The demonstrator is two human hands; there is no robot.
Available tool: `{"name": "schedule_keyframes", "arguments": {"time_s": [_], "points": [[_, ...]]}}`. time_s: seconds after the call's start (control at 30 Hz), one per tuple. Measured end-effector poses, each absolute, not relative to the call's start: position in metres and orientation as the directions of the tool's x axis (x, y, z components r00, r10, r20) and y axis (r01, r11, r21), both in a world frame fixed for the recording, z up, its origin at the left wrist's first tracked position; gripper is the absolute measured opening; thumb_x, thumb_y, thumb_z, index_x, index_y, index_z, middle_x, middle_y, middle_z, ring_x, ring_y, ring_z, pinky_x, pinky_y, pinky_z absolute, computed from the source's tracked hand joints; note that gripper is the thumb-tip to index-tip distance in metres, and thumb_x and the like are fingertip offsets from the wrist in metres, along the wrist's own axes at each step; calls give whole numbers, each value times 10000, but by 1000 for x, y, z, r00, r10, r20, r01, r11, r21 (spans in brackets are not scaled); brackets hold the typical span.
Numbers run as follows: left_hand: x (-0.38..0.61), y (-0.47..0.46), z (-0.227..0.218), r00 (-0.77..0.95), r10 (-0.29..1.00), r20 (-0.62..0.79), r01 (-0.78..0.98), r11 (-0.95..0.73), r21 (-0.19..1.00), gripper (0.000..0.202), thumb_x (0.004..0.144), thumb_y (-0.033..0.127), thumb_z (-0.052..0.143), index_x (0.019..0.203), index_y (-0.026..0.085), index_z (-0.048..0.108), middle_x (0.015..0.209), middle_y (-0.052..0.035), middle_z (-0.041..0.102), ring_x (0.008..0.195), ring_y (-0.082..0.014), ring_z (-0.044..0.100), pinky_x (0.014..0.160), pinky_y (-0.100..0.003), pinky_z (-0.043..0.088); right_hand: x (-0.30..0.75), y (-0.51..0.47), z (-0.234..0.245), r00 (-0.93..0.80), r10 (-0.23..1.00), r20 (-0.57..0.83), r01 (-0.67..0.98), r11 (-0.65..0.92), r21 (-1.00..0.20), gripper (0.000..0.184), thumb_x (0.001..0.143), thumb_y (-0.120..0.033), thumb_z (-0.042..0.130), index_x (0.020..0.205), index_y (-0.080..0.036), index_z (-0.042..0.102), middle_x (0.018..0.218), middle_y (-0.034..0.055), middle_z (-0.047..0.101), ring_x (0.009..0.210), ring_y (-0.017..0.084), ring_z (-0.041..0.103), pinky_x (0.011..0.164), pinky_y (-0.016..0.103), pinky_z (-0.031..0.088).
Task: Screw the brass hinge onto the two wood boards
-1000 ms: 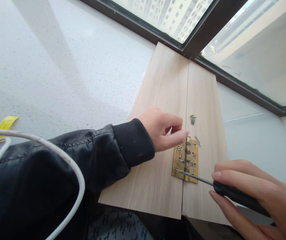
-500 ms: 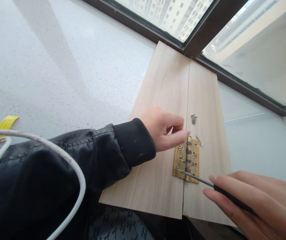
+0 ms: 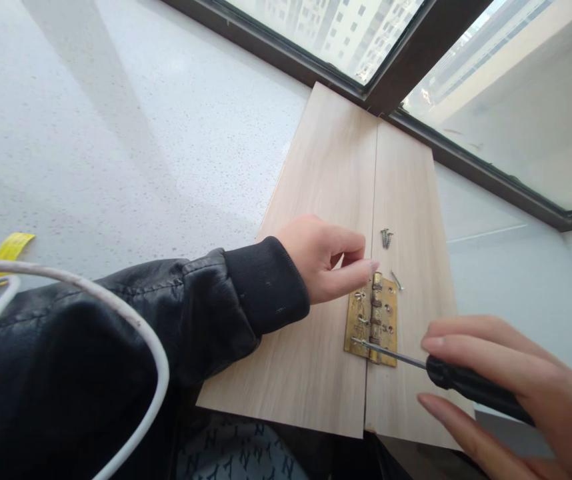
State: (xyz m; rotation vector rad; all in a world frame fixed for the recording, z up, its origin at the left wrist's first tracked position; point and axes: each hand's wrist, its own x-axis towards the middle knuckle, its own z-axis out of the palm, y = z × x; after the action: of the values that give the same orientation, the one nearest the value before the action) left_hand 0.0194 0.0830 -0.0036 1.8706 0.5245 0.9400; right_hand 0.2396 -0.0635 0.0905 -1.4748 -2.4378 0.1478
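A brass hinge lies open across the seam between two pale wooden boards. Screws sit in its left leaf. My right hand holds a black-handled screwdriver, its tip at the lowest screw of that leaf. The handle rests along the fingers, and the thumb is away from it. My left hand is closed, fingers curled, over the upper left corner of the hinge. Its thumb tip is by the top of the hinge's knuckle. Whatever is beneath those fingers is hidden.
Several loose screws lie on the right board, with another screw nearer the hinge. The left board reaches the dark window frame. A white cable loops over my left sleeve. A yellow tag is at far left.
My right fingers have loosened around the screwdriver, the thumb dropping away so more of the handle shows. The tip stays at the same screw. My left hand keeps its place.
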Motion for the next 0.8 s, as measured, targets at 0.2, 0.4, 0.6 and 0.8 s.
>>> {"name": "schedule_keyframes", "arguments": {"time_s": [0.2, 0.4, 0.6, 0.8], "points": [[19, 82, -4, 598, 687, 413, -51, -482, 875, 367, 1080, 308, 669, 736, 229, 565, 583, 112, 389, 526, -90, 317, 556, -313, 293, 238, -65, 88, -429, 882, 193, 850, 466, -243, 532, 1122, -752, 923, 1368, -295, 805, 1085, 54, 790, 972, 297, 824, 684, 307, 682], [19, 83, -4, 586, 679, 443, -64, -506, 860, 367, 1077, 278, 679, 731, 223, 571, 572, 126, 364, 510, -79, 297, 567, -305, 308, 237, -70, 88, -414, 891, 186, 857, 451, -250, 525, 1128, -759, 910, 1342, -290, 808, 1047, 50, 780, 945, 287, 817, 672, 296, 667], [19, 83, -4, 582, 675, 453, -65, -517, 854, 375, 1082, 268, 679, 729, 222, 559, 579, 124, 366, 514, -78, 300, 569, -300, 312, 236, -70, 89, -415, 891, 185, 858, 451, -246, 519, 1136, -764, 895, 1321, -286, 809, 1012, 45, 770, 920, 277, 809, 660, 286, 652], [18, 82, -3, 580, 671, 462, -71, -524, 849, 377, 1094, 253, 670, 737, 221, 552, 596, 119, 360, 527, -79, 299, 527, -286, 264, 259, -75, 94, -403, 897, 183, 866, 438, -240, 473, 1148, -723, 893, 1272, -277, 794, 1004, 41, 766, 900, 265, 804, 643, 272, 627]]}}
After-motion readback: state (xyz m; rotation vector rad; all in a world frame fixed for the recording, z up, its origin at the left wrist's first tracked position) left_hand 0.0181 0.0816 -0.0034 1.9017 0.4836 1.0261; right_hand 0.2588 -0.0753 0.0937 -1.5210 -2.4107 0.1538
